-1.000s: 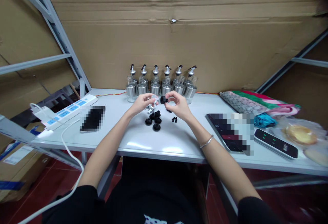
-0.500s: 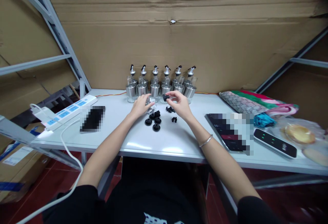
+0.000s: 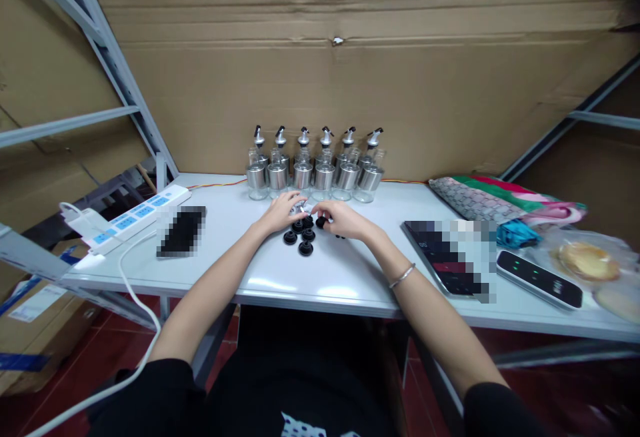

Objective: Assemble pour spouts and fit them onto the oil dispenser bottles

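Both hands have come down from the raised position of a second ago, where the right one pinched a black stopper in the air, and now rest low on the worktop (image 3: 350, 277) at the centre of the frame. The row of glass oil bottles (image 3: 315, 173) with steel sleeves and pour spouts stands unchanged along the cardboard wall, just above the hands.

The left hand (image 3: 283, 211) lies with fingers curled over a small silvery spout part (image 3: 300, 209); whether it actually grips it I cannot tell. The right hand (image 3: 343, 219) has its fingertips on a black stopper (image 3: 321, 222) at the right edge of the cluster of black stoppers (image 3: 302, 235), and appears to pinch it lightly, though the grip is partly hidden.

To do this step well, I judge it best to take one stopper cleanly from the edge of the heap without scattering its neighbours, keep the spout part steady in the other hand, and bring the two together close to the worktop so a slip drops nothing far.

Left of centre lie a white power strip (image 3: 133, 213) and a blurred phone (image 3: 181, 230); at right a dark tablet (image 3: 440, 253), a black device (image 3: 540, 279) and folded cloth (image 3: 495, 200).

No brand, label or writing is readable; the screens are blurred out
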Demonstrator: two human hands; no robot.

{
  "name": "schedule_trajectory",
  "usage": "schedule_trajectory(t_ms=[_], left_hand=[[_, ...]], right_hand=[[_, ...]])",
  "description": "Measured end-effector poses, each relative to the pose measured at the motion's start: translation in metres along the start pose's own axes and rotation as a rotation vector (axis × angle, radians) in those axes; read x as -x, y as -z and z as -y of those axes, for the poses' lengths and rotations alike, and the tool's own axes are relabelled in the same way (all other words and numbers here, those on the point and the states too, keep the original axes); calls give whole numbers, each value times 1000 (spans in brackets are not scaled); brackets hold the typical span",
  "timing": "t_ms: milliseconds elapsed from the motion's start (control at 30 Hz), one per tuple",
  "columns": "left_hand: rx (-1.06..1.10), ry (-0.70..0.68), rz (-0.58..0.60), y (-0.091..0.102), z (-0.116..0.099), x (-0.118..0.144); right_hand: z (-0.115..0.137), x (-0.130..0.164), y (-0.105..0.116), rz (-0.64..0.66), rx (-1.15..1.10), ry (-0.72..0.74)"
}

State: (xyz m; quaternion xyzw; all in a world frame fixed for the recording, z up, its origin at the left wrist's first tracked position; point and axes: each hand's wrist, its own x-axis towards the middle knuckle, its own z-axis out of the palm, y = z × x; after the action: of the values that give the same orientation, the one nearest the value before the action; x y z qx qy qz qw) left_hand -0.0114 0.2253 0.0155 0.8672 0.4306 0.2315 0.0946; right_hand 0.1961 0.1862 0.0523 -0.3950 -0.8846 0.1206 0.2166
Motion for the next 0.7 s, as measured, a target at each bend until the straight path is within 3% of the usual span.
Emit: schedule_trajectory(t_ms=[67,133,300,467,700], left_hand=[[1,14,-14,2,-3,1],[3,20,-24,4,-6,2],[-11,26,-2,4,-11,2],[-6,-24,-11,-2,-5,-1],[-3,-71,-32,-6,2,-3]], right_hand=[[2,1,0,110,-39,-15],[2,2,0,128,-83,-34],[-2,-1,-8,-26,-65,-45],[1,-6,-22,-79,-10,8],[3,-8,-20,-113,40,-17]])
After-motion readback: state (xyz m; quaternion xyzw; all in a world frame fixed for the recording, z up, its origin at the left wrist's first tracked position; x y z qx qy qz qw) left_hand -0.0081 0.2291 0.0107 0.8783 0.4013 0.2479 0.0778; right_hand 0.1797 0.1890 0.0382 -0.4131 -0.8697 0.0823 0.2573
